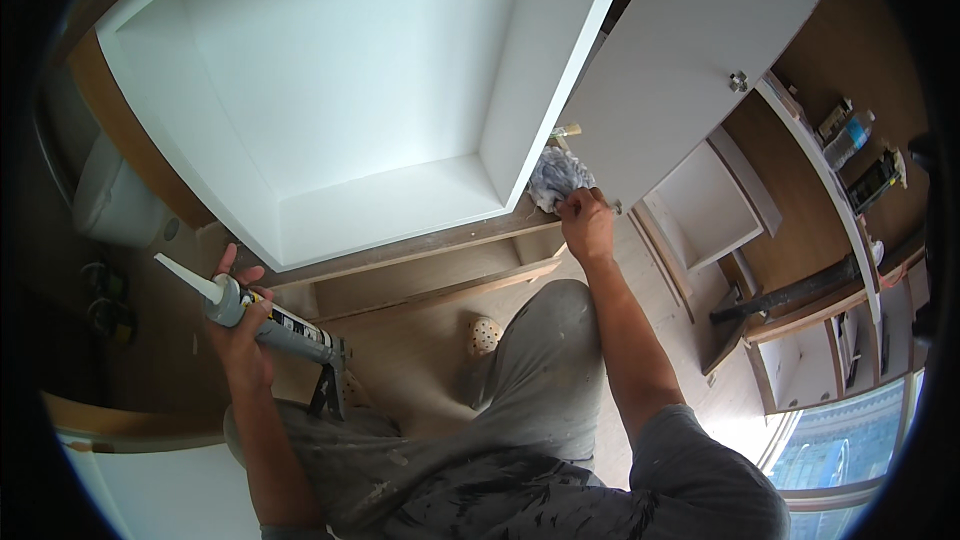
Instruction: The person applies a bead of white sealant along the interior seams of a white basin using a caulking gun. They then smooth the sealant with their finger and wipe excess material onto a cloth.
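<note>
- gun (295, 333) sits in the left hand (243, 328), which is wrapped round the front of its barrel; a couple of fingers stick out past the far side.
- its long axis slants from lower right, by the knee, to upper left; the nozzle (188, 278) points up and left, outside the box (390, 237) and away from the rag (560, 172).
- its handle (328, 392) hangs down at the back end, well apart from the fingers.
- rag lies bunched just beside the box's near right corner, next to the door (690, 60).
- right hand (588, 225) has its fingers closed on the rag's lower edge, arm reaching forward; how firmly, i cannot tell.
- left hand is nearer the box's near left corner, right hand nearer the right one; the box's front edge spans between them.
</note>
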Demonstrator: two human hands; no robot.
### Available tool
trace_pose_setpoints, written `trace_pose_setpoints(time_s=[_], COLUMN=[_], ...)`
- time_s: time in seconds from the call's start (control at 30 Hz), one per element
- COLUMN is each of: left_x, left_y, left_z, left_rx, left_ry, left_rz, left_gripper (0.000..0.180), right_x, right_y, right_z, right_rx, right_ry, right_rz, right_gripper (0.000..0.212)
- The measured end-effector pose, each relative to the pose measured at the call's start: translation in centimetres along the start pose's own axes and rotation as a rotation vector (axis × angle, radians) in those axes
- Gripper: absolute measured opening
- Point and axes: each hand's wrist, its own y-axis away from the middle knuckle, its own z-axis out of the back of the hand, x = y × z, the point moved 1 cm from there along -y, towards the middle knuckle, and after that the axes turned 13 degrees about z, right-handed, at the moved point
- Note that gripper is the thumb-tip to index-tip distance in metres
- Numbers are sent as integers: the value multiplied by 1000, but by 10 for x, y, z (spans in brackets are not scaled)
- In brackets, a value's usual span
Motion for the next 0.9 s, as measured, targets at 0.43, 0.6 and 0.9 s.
trace_pose_setpoints(time_s=[0.43, 0.6, 0.9], left_x=[-6, -19, -21], left_y=[7, 23, 45], left_z=[5, -17, -56], left_rx=[135, 350, 538], left_ry=[-6, 230, 800], left_rz=[-38, -233, -149], left_gripper=[66, 51, 47], right_x=[101, 203, 240], right_y=[39, 119, 166], right_z=[59, 58, 1], right_rx=[31, 890, 969], right_ry=[-260, -962, -2227], right_rz=[-179, -47, -598], right_gripper=[10, 38, 54])
